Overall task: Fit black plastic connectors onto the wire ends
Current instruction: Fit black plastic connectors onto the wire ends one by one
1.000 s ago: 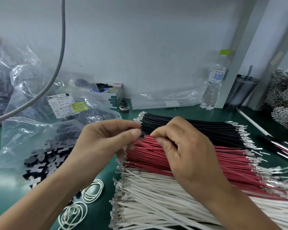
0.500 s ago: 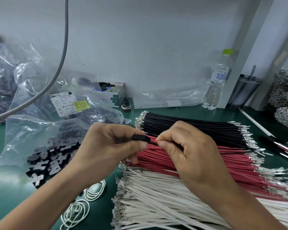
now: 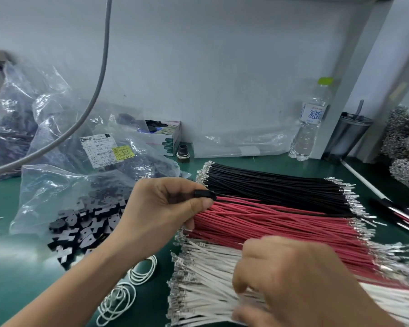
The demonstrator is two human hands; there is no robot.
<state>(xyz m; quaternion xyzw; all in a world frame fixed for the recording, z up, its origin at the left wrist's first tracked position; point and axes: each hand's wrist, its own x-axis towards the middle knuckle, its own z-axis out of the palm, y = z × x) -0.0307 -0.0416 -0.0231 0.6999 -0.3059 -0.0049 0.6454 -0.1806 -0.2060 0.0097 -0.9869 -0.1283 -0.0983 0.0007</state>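
The head view looks down on a green work mat (image 3: 14, 274) where three rows of cut wires lie side by side: black insulated wires (image 3: 269, 185) farthest, red insulated wires (image 3: 281, 223) in the middle, and white insulated wires (image 3: 206, 284) nearest, all with bare metal terminals at both ends.

The left hand (image 3: 161, 208) reaches in from the lower left, forearm angled up toward the middle of the scene, and is raised over the left ends of the red wires. Its thumb and forefinger pinch a small black plastic connector (image 3: 204, 195), the other fingers curled beneath. A thin dark wire seems to run from the connector's right end toward the rows; I cannot tell its colour for sure.

The right hand (image 3: 293, 279) comes in from the lower right, blurred, back toward the camera, low over the white wires. Its fingers bend down into the white row and touch it, but whether they have pinched one cannot be told.

To the left of the wires, a heap of loose black plastic connectors (image 3: 85, 230) spills from a clear plastic bag (image 3: 57, 185) with a printed label. Near it lie white cord loops (image 3: 128, 291). At the far right stands a clear water bottle with a green cap (image 3: 311, 123).
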